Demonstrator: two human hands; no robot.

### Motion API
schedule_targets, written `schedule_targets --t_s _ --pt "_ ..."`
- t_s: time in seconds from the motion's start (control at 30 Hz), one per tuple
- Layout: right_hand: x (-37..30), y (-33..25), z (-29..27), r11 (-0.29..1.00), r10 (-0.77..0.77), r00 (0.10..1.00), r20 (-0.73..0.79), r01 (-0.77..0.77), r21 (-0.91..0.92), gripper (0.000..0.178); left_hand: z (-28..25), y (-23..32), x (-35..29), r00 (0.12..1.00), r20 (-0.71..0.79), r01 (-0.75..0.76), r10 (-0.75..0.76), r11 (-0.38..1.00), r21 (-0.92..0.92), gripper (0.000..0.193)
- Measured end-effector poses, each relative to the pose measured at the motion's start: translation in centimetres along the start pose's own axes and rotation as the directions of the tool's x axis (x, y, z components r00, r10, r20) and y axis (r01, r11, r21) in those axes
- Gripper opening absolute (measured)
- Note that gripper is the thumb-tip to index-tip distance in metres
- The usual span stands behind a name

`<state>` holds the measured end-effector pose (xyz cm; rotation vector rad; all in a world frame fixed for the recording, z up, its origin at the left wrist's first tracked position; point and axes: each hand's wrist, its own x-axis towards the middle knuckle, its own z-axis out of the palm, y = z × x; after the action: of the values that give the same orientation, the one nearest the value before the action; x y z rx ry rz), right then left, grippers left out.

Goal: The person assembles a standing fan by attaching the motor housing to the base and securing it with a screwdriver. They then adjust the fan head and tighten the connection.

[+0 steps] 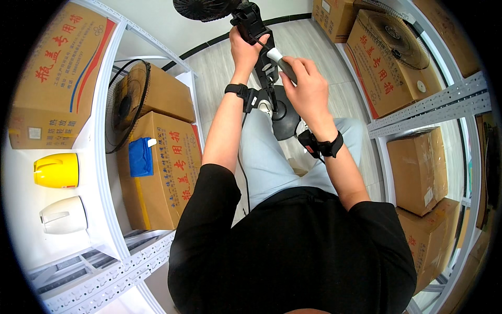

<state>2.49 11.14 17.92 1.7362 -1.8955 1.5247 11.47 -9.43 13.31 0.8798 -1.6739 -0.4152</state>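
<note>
A black stand fan [251, 21] rises in front of me, its round grille partly cut off at the top edge. My left hand [244, 52] is closed around the fan's upper body, just below the head. In my right hand [308, 86] is a slim tool with a grey-and-white handle [274, 55], gripped near its grey end. A thin dark shaft runs from its white end toward the fan's housing; the tip is hard to make out. The fan's black base [288, 125] rests on the floor between my feet.
White metal shelving [117, 209] stands on my left, with cardboard boxes [162, 157], a fan grille [125, 104], a blue pouch [141, 157], a yellow mug [57, 170] and a white mug [65, 215]. To my right, more shelving [434, 102] bears boxes [418, 167] and another grille [395, 34].
</note>
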Motion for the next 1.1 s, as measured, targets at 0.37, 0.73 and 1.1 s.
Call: schedule_targets --t_s 0.37,0.73,1.1 --pt "0.9 0.4 -0.2 0.982 0.103 0.995 -0.002 -0.101 0.157 0.031 0.1 0.4 -0.1 0.999 -0.022 -0.023 0.024 1.000 0.012 0.076" --pt "-1.7 1.6 -0.9 0.978 0.121 0.992 -0.014 -0.117 0.170 0.029 -0.5 -4.2 -2.9 0.982 0.170 -0.052 0.084 0.982 -0.183 0.100" --pt "-6.4 4.5 1.7 0.885 0.374 0.911 0.172 -0.406 0.227 0.031 -0.2 -4.8 -5.2 0.942 0.207 0.252 -0.263 0.965 0.078 0.070"
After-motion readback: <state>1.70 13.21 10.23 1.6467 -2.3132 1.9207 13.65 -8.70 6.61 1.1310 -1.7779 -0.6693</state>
